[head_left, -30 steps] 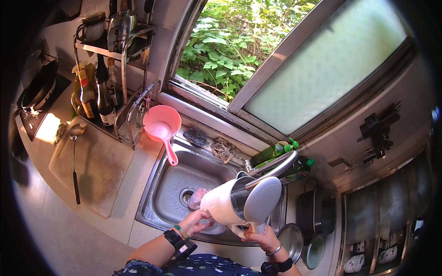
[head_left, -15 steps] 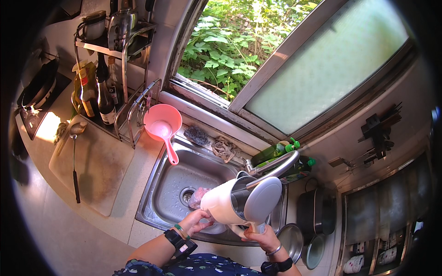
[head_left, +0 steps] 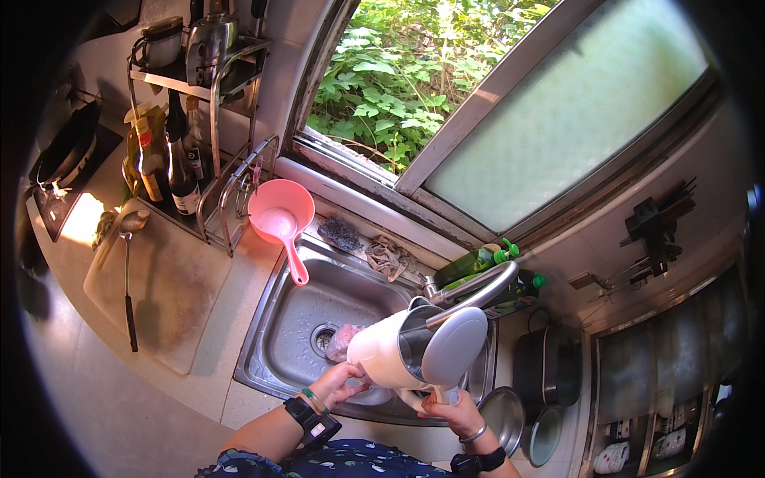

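Hardly any change vs. a sec ago: kettle, both hands, sink stuff all in the same spots. Far L, a pale, stained, flat cutting board (head_left: 179,287) on the desk (head_left: 245,390), w/ a long dark-handled ladle (head_left: 129,279) lying across it. Then a round pink dipper (head_left: 280,209), smooth & glossy, handle over the rim of the steel sink (head_left: 267,350), which is wet & speckled w/ drops. Clear crinkly bag w/ pinkish contents (head_left: 341,342) sits by the drain. L hand (head_left: 341,386) touches the kettle's base end, fingers half bent; can't tell if gripping or just propping. White kettle (head_left: 378,347), smooth, approx. cylindrical, tilts over the sink, grey oval lid (head_left: 456,345) flipped open, curved shiny faucet (head_left: 482,284) at its mouth. R hand (head_left: 449,412) is closed round the handle. Far R, round metal bowl (head_left: 504,420) & pale-green bowl (head_left: 545,438).
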A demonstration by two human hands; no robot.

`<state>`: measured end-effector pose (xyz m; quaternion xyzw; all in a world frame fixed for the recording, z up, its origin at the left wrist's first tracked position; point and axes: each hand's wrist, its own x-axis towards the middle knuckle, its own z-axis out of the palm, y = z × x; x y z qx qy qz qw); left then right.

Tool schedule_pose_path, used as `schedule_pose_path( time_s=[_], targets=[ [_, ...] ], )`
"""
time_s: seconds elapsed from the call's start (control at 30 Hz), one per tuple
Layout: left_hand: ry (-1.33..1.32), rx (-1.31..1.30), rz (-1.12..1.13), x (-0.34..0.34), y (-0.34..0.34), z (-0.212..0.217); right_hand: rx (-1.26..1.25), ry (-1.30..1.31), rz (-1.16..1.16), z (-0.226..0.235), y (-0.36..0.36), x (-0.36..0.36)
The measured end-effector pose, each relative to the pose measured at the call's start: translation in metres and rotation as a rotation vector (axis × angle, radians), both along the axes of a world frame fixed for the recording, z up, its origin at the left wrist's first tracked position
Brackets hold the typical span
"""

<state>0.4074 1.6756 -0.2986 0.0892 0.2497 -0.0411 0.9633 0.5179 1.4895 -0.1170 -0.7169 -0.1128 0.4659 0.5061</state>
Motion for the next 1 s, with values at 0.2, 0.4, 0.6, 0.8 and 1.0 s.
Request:
schedule_pose_path(
  time_s=[0.2,0.4,0.6,0.8,1.0],
  targets=[
    [-0.009,-0.001,-0.008,0.000,0.000,-0.002,-0.003,-0.019,0.015,0.001,0.001,-0.002],
    [0.000,0.006,-0.004,-0.001,0.002,0.006,0.002,-0.040,-0.012,0.004,0.004,-0.005],
    [-0.010,0.002,-0.003,0.000,0.000,0.000,0.007,-0.054,0.003,0.006,0.005,-0.005],
    [-0.004,-0.007,0.006,0.000,-0.001,-0.003,-0.004,-0.048,-0.009,0.006,0.005,-0.006],
    [0.030,-0.024,0.010,0.001,-0.001,-0.002,-0.015,-0.060,0.001,0.006,0.006,-0.007]
  ],
)
